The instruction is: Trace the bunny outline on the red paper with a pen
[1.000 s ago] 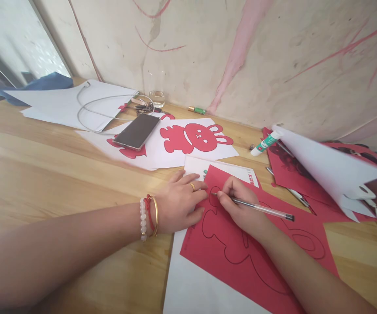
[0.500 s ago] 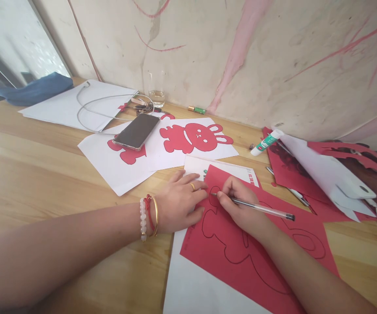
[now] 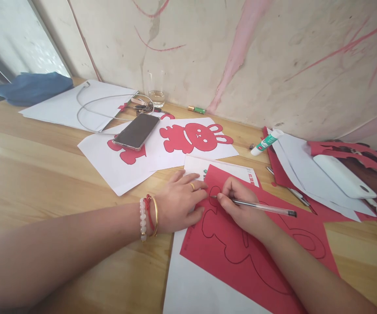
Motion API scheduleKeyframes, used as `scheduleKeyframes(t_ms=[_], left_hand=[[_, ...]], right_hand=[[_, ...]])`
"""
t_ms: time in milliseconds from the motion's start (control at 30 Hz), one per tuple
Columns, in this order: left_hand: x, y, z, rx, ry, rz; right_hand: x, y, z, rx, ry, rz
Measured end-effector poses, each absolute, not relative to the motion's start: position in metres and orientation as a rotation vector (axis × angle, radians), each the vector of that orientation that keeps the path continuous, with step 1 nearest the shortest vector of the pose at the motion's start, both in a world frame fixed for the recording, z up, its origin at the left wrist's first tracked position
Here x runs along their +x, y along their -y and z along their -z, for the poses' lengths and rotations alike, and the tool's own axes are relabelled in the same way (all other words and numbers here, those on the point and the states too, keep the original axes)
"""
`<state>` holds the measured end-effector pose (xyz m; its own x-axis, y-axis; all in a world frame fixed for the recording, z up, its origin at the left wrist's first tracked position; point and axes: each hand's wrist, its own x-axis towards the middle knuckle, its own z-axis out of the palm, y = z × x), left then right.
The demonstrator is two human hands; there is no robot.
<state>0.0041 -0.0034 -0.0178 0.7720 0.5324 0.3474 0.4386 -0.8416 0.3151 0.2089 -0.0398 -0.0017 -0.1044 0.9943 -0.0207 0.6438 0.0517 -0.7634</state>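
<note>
A red sheet of paper (image 3: 214, 270) with a black rabbit outline lies on white paper (image 3: 188, 288). My right hand (image 3: 241, 205) grips a clear-barrelled pen (image 3: 263, 207), its tip on the outline near the sheet's upper left. Part of the drawing is hidden beneath that hand and forearm. My left hand (image 3: 182, 200) rests flat at the sheet's left edge, fingers spread and holding nothing. Beyond the hands, a red paper rabbit (image 3: 200, 137) lies on a white sheet. A second red figure (image 3: 131, 155) is partly covered by a phone (image 3: 138, 131).
A glue stick (image 3: 267, 141) and a white power bank (image 3: 344, 176) lie on papers at the right. Along the wall are a glass of water (image 3: 156, 97), a green battery (image 3: 197, 109) and keys (image 3: 145, 106). A blue cloth (image 3: 34, 88) lies far left beside stacked white paper (image 3: 67, 104).
The pen tip has moved slightly down along the outline. At the right, the raised white sheet has dropped flat, uncovering more of the power bank. My left hand has stayed still.
</note>
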Motion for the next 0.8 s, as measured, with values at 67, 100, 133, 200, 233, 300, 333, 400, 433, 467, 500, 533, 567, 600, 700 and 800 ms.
scheduleKeyframes(t_ms=[67,100,133,200,233,300,333,400,433,467,500,533,567,600,700,800], left_hand=[[0.0041,0.0036,0.0172,2.745,-0.766,-0.621],[0.0042,0.0036,0.0168,2.742,-0.769,-0.611],[0.0043,0.0037,0.0164,2.74,-0.771,-0.604],[0.0044,0.0037,0.0158,2.74,-0.77,-0.6],[0.0044,0.0036,0.0157,2.741,-0.77,-0.603],[0.0043,0.0036,0.0159,2.742,-0.769,-0.608],[0.0043,0.0036,0.0161,2.742,-0.77,-0.61],[0.0042,0.0035,0.0166,2.742,-0.77,-0.613],[0.0042,0.0035,0.0169,2.742,-0.768,-0.615],[0.0043,0.0034,0.017,2.744,-0.765,-0.617],[0.0044,0.0034,0.0169,2.744,-0.765,-0.618],[0.0045,0.0033,0.0168,2.745,-0.764,-0.616],[0.0046,0.0032,0.0165,2.746,-0.763,-0.61],[0.0047,0.0031,0.0162,2.745,-0.763,-0.606],[0.0048,0.0027,0.0158,2.743,-0.766,-0.602],[0.0045,0.0026,0.0165,2.746,-0.767,-0.612]], right_hand=[[0.2093,0.0398,0.0014,-1.629,1.796,-0.86],[0.2093,0.0399,0.0013,-1.628,1.787,-0.857],[0.2092,0.04,0.0014,-1.63,1.778,-0.854],[0.2089,0.0404,0.0017,-1.641,1.768,-0.848],[0.2089,0.0406,0.002,-1.647,1.768,-0.849],[0.2092,0.0409,0.0025,-1.649,1.777,-0.858],[0.2095,0.0409,0.0026,-1.643,1.786,-0.866],[0.2102,0.0408,0.0025,-1.625,1.804,-0.877],[0.2104,0.0406,0.0022,-1.619,1.808,-0.881],[0.2105,0.0404,0.002,-1.618,1.806,-0.883],[0.2105,0.0402,0.0018,-1.621,1.798,-0.883],[0.2103,0.0401,0.0018,-1.627,1.787,-0.879],[0.21,0.0399,0.0019,-1.634,1.779,-0.875],[0.2098,0.0398,0.0021,-1.641,1.772,-0.869],[0.2094,0.0396,0.0028,-1.643,1.786,-0.856],[0.2095,0.0394,0.0028,-1.629,1.811,-0.856]])
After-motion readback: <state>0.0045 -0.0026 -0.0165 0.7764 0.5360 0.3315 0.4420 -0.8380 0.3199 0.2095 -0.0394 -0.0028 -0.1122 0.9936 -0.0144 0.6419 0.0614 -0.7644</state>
